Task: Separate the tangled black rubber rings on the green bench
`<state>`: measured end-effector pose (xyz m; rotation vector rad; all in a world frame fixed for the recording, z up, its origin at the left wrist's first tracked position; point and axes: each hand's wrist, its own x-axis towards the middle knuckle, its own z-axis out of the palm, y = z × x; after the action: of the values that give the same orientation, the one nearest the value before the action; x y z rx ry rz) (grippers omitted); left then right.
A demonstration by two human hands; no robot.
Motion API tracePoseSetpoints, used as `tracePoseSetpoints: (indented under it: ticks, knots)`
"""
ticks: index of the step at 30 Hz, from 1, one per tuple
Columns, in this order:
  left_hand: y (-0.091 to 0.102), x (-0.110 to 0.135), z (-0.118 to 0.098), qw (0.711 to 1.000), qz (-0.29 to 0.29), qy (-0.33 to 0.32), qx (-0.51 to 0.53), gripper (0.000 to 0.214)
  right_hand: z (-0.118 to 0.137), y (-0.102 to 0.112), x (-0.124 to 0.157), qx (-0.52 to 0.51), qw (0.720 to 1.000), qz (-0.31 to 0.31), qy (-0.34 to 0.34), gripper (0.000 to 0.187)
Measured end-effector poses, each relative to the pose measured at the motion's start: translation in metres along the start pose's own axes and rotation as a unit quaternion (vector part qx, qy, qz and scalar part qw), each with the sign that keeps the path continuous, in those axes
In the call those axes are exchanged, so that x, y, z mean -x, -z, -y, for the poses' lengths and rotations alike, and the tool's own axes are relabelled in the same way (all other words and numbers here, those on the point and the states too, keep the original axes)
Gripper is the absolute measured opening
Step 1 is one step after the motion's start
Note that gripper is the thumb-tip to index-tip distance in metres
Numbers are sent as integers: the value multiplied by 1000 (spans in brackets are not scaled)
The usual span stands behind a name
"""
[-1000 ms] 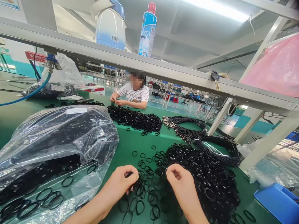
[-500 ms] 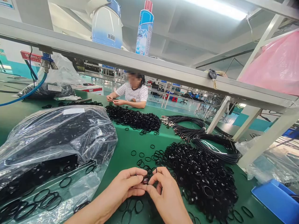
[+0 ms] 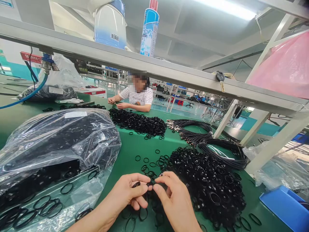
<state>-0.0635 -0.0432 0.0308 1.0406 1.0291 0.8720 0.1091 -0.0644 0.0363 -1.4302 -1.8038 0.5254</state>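
Note:
My left hand (image 3: 126, 191) is closed, with a black ring (image 3: 136, 184) showing between its thumb and curled fingers. My right hand (image 3: 172, 195) has its thumb and index finger pinched together, almost touching the left fingertips. A small dark piece of a black ring (image 3: 150, 184) shows between the two sets of fingertips; its outline is partly hidden. Just right of the right hand rises a large pile of black rings (image 3: 210, 187). A few loose rings (image 3: 130, 224) lie on the green table (image 3: 132, 146) beneath and beyond my hands.
A clear plastic bag (image 3: 70, 132) of black rings fills the left. Coiled black cables (image 3: 193, 130) and a blue tray (image 3: 285, 207) are on the right. Across the table sits a co-worker (image 3: 140, 96) behind another ring pile (image 3: 137, 122). A metal shelf (image 3: 154, 69) crosses overhead.
My left thumb and fingers have shifted around the black ring, which now shows nearer the left palm. My right fingertips have drawn together slightly. The co-worker's hands moved a little.

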Motion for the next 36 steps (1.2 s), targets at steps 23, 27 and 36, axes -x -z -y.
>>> tracePoseSetpoints:
  ticks: [23, 27, 36]
  knots:
    - [-3, 2, -3, 1000, 9, 28, 7, 20, 2, -6, -1, -22, 1000, 3, 11, 12]
    - [3, -4, 1, 997, -4, 31, 77, 14, -7, 1, -5, -39, 998, -31, -42, 14]
    - [-5, 8, -12, 982, 50, 53, 175, 25, -13, 10, -6, 42, 997, -31, 62, 46]
